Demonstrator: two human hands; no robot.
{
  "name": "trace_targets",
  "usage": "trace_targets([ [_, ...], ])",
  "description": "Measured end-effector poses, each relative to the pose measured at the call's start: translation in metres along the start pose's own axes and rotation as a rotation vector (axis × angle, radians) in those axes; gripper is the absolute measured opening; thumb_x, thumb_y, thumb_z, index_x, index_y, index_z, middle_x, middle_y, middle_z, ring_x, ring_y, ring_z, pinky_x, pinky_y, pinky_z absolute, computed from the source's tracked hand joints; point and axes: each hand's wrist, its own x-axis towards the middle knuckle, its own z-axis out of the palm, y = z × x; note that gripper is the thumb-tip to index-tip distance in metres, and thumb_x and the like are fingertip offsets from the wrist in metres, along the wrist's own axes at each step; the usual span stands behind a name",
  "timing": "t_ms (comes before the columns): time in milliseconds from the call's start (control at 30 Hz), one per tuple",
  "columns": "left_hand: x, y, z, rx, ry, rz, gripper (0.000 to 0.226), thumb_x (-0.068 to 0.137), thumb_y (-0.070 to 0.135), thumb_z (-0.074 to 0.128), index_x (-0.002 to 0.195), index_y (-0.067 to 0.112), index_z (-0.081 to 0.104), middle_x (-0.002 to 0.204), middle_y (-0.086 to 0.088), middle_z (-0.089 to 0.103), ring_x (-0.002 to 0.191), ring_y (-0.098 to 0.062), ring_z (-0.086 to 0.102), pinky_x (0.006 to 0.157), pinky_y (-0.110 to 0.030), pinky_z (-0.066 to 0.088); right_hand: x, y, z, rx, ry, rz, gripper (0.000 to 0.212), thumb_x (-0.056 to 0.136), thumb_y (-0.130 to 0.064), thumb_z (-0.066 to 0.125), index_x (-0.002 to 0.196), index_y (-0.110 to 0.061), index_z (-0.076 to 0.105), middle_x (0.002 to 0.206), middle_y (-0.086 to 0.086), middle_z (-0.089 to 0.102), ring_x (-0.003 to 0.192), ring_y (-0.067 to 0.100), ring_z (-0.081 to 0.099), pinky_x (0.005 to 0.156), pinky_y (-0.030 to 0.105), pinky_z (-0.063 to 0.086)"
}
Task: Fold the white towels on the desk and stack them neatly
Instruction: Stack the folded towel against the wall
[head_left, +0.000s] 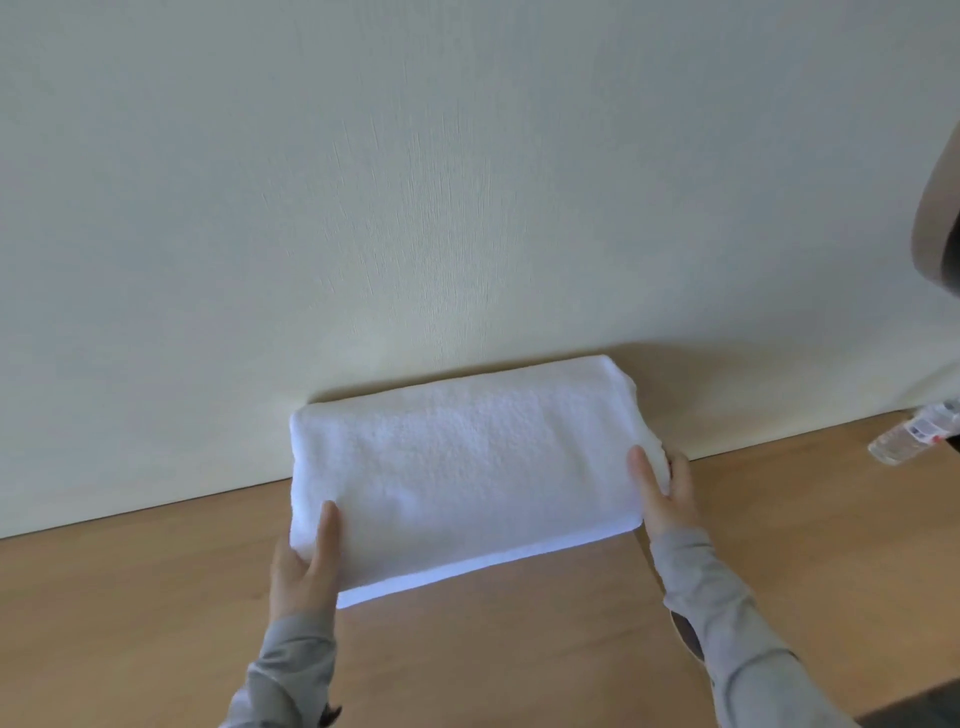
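Holding a folded white towel (457, 467) by its two short ends, we have one hand at each side. Our left hand (304, 561) grips the near left corner, with the thumb lying on top of the cloth and the fingers tucked out of sight beneath it. Our right hand (667, 493) grips the right end the same way, thumb on top and fingers curled round the edge of the fold. Grey sleeves (727, 623) cover both wrists.

The towel is a thick, long rectangle, slanted so that its right end sits farther from us than its left. It lies over the back part of the wooden worktop (519, 665), with its far edge close against the pale wall (415, 182). We cannot tell whether it rests fully on the wood or is lifted a little. A thinner bright layer shows along its near edge.

Well apart to the right, near the wall, a clear plastic bottle (911, 435) with a label lies on its side on the worktop, partly cut off by the frame.
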Motion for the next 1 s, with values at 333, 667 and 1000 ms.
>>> trace_targets([
  [333,0.018,-0.014,0.018,0.114,0.138,-0.091,0.059,0.073,0.064,0.049,0.079,0.005,0.049,0.087,-0.01,0.049,0.077,-0.028,0.048,0.072,-0.039,0.04,0.012,0.008,0.025,-0.109,0.105,-0.028,0.029,0.098,-0.03,0.044,0.106,-0.002,0.046,0.075,0.005,0.051,0.062,0.02,0.047,0.052,0.025,0.036],
  [667,-0.009,0.048,0.064,1.064,-0.029,0.809,0.061,0.094,0.049,0.013,0.149,0.023,0.01,0.158,-0.002,0.005,0.145,-0.022,0.004,0.116,-0.043,0.004,-0.027,-0.063,0.083,-0.927,-0.183,-0.822,0.051,0.094,-0.029,0.028,0.143,-0.02,0.038,0.154,-0.003,0.026,0.145,0.017,0.015,0.115,0.047,0.005],
  [1000,0.059,0.012,0.006,1.193,-0.173,0.633,0.067,0.085,0.058,-0.003,0.142,0.028,-0.022,0.149,0.015,-0.026,0.134,0.001,-0.023,0.116,-0.034,-0.008,0.047,-0.028,0.034,-1.221,-0.291,-0.616,0.056,0.1,-0.037,0.018,0.151,-0.02,0.002,0.159,-0.007,-0.006,0.142,0.001,-0.009,0.118,0.029,-0.003],
])
